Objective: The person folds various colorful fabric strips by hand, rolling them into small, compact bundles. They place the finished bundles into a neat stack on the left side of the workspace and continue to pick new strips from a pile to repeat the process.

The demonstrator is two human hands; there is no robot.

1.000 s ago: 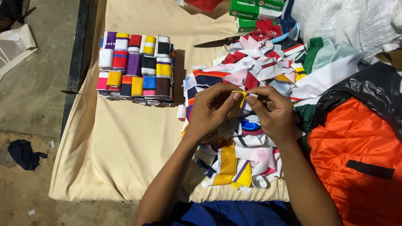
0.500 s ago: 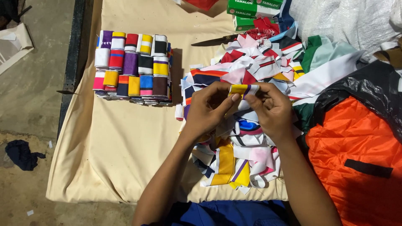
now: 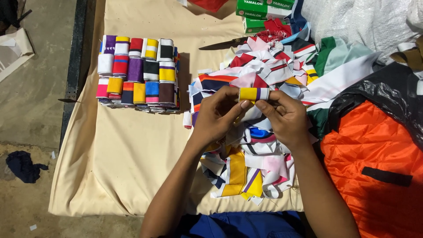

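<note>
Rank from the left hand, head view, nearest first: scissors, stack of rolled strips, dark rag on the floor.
From the left hand:
1. Stack of rolled strips, up and to the left on the beige cloth.
2. Scissors, straight up, at the far edge of the scrap pile.
3. Dark rag, far left, on the floor.

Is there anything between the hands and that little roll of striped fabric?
Nothing visible. The left hand and right hand both pinch the roll directly, above the pile of strips.

I see black scissors (image 3: pixel 222 44) beside green boxes (image 3: pixel 260 13), an orange fabric sheet (image 3: pixel 374 167), and a dark rag (image 3: pixel 22 165) on the floor.
</note>
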